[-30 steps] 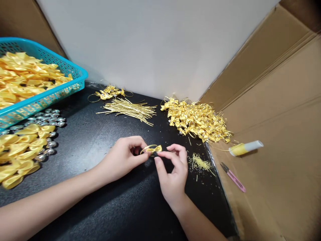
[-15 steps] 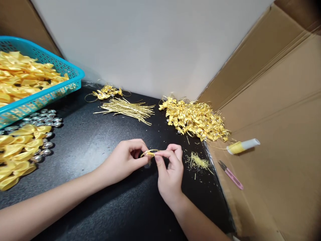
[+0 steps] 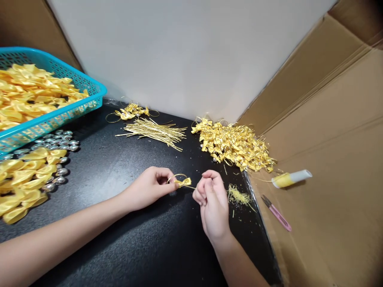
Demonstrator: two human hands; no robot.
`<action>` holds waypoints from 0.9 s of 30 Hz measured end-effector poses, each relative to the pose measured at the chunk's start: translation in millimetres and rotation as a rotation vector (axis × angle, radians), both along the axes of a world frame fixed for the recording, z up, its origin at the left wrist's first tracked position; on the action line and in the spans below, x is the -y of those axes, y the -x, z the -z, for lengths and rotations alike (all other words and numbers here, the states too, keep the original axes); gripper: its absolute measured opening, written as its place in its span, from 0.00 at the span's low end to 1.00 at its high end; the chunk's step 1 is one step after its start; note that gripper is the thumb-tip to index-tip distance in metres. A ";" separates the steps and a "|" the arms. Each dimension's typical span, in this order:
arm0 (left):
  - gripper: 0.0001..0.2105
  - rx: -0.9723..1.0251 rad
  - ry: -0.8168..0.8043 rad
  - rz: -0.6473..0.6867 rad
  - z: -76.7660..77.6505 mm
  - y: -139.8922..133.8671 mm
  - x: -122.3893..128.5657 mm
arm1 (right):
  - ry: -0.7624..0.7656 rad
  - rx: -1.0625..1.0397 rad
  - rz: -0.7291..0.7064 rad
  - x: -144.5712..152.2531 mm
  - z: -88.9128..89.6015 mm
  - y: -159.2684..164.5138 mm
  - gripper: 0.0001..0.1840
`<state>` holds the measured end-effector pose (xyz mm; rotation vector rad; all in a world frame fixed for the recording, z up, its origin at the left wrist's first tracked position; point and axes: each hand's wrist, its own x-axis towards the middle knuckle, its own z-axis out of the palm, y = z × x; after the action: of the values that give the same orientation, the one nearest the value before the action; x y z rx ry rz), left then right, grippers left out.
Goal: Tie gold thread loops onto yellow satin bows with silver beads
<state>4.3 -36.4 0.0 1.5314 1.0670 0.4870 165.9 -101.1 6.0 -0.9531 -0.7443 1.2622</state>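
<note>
My left hand (image 3: 157, 182) pinches a small yellow ribbon bow (image 3: 184, 182) just above the black tabletop. A thin gold loop (image 3: 177, 175) arches up from the bow. From the bow a thin gold strand (image 3: 191, 187) runs across to my right hand (image 3: 212, 195), whose closed fingers grip its other end. Whether the strand is thread or gold cord I cannot tell. Part of the bow is hidden behind my left fingertips.
A blue basket (image 3: 74, 109) of yellow bows stands left, near loose bows (image 3: 32, 171) and silver beads (image 3: 61, 172). Behind lie gold ties (image 3: 155, 133) and a pile of finished bows (image 3: 235, 143). To the right are thread scraps (image 3: 238, 194), a thread spool (image 3: 291, 178) and pink snips (image 3: 278, 215).
My right hand has moved right, away from my left, drawing the strand out between them. The bow now shows between my hands. The whole view has shifted slightly.
</note>
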 end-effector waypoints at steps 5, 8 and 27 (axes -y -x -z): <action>0.14 -0.009 -0.027 -0.010 3.9 0.6 -0.6 | 0.057 -0.119 -0.073 -3.3 -8.7 -3.4 0.05; 0.14 -0.002 -0.016 -0.006 4.6 1.0 -2.0 | 0.021 -0.032 -0.145 -3.6 -11.8 -6.3 0.06; 0.13 -0.039 0.120 0.081 -2.7 3.0 -12.1 | -0.023 0.004 -0.015 -19.7 -24.3 -13.7 0.07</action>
<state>1.2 -24.3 2.7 1.4764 1.0407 0.3324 179.6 -81.5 30.3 -0.9330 -0.7688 1.2619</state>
